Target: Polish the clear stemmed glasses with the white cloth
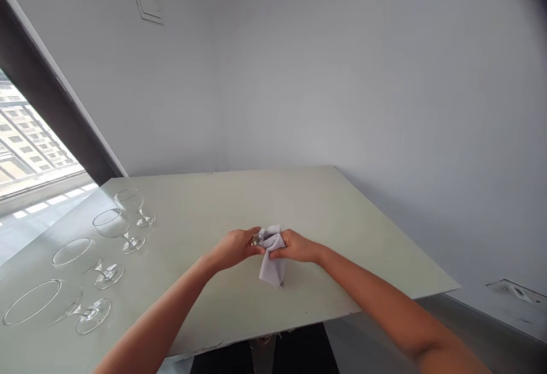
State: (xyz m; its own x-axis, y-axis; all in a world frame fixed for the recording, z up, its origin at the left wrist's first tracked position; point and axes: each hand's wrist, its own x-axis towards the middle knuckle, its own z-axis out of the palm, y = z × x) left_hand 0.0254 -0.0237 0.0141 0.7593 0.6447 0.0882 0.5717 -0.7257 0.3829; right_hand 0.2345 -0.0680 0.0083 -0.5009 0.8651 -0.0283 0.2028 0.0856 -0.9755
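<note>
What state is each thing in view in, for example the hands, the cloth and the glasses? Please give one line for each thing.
Left hand: closed on the held glass.
Right hand: closed on the grey cloth.
Grey cloth: bunched, its end hanging down.
Held glass: mostly hidden by hands and cloth.
Four stemmed glasses: upright in a row on the table.

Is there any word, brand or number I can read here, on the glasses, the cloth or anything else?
None readable: the wine glasses, the grey cloth and the table show no text, nor does the wall plate; the fitting at lower right is too blurred to read.
</note>
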